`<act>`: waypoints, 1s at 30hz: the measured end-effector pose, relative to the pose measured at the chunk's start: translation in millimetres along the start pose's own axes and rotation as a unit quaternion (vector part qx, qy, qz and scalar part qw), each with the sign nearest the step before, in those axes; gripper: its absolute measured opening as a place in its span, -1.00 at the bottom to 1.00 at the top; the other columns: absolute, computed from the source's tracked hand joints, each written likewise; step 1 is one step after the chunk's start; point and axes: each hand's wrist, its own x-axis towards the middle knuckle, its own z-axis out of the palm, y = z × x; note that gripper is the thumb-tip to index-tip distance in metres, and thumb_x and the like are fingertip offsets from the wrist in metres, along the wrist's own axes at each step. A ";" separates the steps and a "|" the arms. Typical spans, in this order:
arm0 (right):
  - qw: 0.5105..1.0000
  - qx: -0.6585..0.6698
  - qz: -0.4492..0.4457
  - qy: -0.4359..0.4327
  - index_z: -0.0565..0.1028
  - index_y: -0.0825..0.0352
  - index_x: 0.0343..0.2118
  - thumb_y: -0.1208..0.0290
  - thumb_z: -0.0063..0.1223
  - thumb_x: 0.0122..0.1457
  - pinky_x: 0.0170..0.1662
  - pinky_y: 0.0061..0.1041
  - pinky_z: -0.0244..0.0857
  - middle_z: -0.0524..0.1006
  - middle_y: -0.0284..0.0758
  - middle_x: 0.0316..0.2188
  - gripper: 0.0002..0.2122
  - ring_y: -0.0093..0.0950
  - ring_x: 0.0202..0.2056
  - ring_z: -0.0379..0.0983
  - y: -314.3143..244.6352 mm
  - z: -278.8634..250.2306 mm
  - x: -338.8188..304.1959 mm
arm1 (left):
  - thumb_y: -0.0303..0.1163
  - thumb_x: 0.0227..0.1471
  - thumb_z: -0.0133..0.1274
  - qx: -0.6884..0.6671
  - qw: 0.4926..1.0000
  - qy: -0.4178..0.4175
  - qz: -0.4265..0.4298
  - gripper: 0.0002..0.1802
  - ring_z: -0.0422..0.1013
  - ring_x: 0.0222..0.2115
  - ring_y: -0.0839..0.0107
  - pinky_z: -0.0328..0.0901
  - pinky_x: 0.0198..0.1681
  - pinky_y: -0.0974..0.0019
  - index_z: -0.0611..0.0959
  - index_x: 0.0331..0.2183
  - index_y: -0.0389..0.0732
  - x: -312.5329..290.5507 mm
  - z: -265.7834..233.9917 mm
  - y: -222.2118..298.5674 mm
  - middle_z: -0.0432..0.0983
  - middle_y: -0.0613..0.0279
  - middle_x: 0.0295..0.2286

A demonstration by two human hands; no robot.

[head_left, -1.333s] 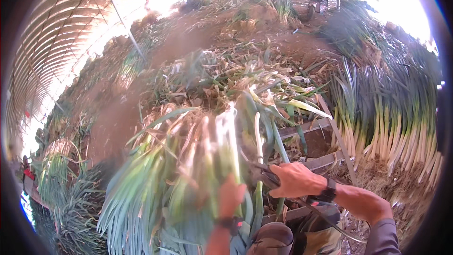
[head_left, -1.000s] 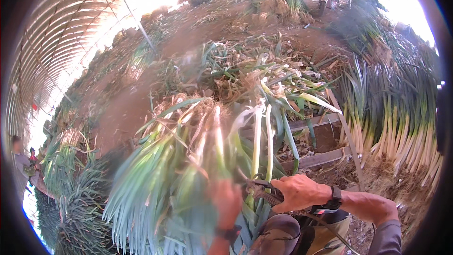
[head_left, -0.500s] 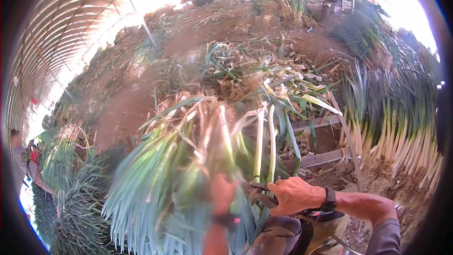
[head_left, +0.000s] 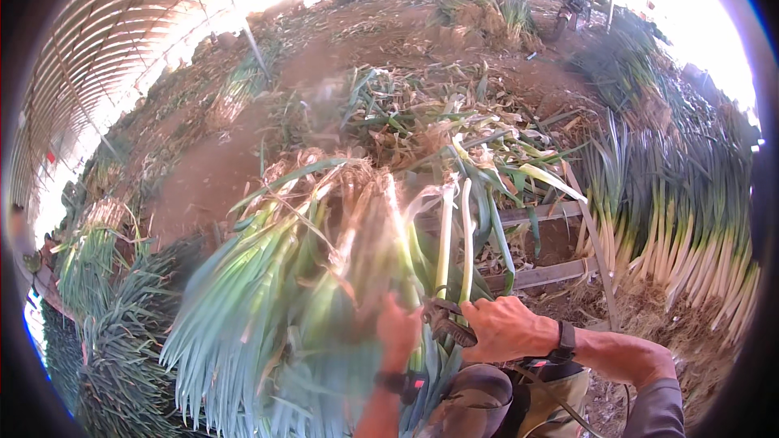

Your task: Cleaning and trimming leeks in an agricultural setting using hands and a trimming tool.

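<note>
A thick heap of long green onions (head_left: 268, 276) lies in front of me, roots away and leaves toward me. My left hand (head_left: 399, 331), partly blurred, is curled round a green onion (head_left: 404, 247) at the heap's right side. Close on its right, my right hand (head_left: 507, 328) is closed round a dark ridged hand tool (head_left: 449, 322); a thin hose (head_left: 560, 410) runs below that wrist. Two pale onion stalks (head_left: 445, 235) stand beyond the tool, their lower ends beside it. Whether the tool touches them I cannot tell.
Wooden slats (head_left: 544, 274) show under the heap's right. Peeled leaves (head_left: 454, 118) lie piled beyond it. Rows of clean green onions (head_left: 682, 211) rest at right, more bundles (head_left: 138, 341) at left. A motorbike (head_left: 574, 4) stands far off under the arched roof (head_left: 114, 24).
My left hand has moved up and slightly right, nearer the tool. The tool has tilted and risen a little in my right hand, which otherwise stays in place.
</note>
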 end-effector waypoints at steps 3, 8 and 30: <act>1.000 -0.009 0.010 -0.022 0.42 0.53 -0.32 0.04 0.21 -0.07 -0.38 -0.08 0.43 0.53 0.00 -0.50 -0.47 0.02 -0.47 0.53 -2.0 -6.6 6.0 | -0.12 -0.15 0.39 0.027 0.996 -0.042 0.071 -0.40 0.55 -0.47 0.00 0.39 -0.35 0.08 0.64 -0.13 -0.32 13.6 6.4 -18.2 0.60 0.06 -0.57; 0.999 -0.020 0.042 0.008 0.44 0.54 -0.36 0.07 0.22 -0.09 -0.35 -0.08 0.42 0.53 0.03 -0.54 -0.50 0.03 -0.47 0.53 17.7 -4.0 41.8 | -0.09 -0.18 0.36 0.048 0.993 -0.103 0.021 -0.48 0.54 -0.35 -0.02 0.39 -0.25 0.05 0.68 -0.28 -0.34 22.4 -6.3 9.3 0.60 -0.03 -0.42; 0.990 0.031 0.062 0.121 0.47 0.52 -0.38 0.20 0.20 -0.14 -0.34 -0.14 0.41 0.55 -0.02 -0.54 -0.59 -0.04 -0.45 0.54 57.1 -13.0 161.6 | -0.33 -0.13 0.15 -0.144 0.989 -0.044 -0.008 -0.66 0.53 -0.42 0.12 0.37 -0.29 0.12 0.56 -0.33 -0.40 34.7 9.4 -2.2 0.56 -0.09 -0.49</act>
